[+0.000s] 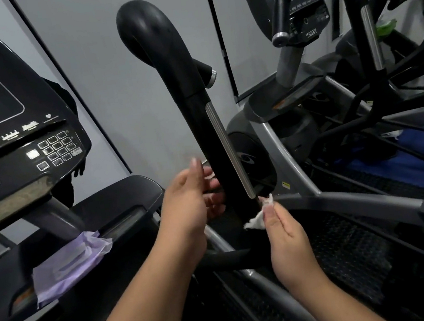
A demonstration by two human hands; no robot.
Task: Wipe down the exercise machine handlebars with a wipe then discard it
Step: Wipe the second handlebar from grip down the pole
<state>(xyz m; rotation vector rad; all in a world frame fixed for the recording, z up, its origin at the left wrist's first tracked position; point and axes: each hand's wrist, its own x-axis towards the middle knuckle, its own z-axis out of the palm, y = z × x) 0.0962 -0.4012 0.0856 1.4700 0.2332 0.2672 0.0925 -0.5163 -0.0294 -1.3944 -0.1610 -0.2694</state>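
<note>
A thick black handlebar (192, 108) with a silver sensor strip rises through the middle of the head view and curves over at the top. My right hand (285, 234) pinches a crumpled white wipe (258, 218) against the bar's lower end, just under the strip. My left hand (192, 199) is at the bar's left side at about the same height, its fingers relaxed and reaching toward the bar; whether they touch it I cannot tell.
The machine's black console (8, 130) with a keypad fills the left. A purple wipe packet (67, 267) lies on the tray below it. A second grey-framed machine (332, 87) with its own handlebars stands close on the right, against a grey wall.
</note>
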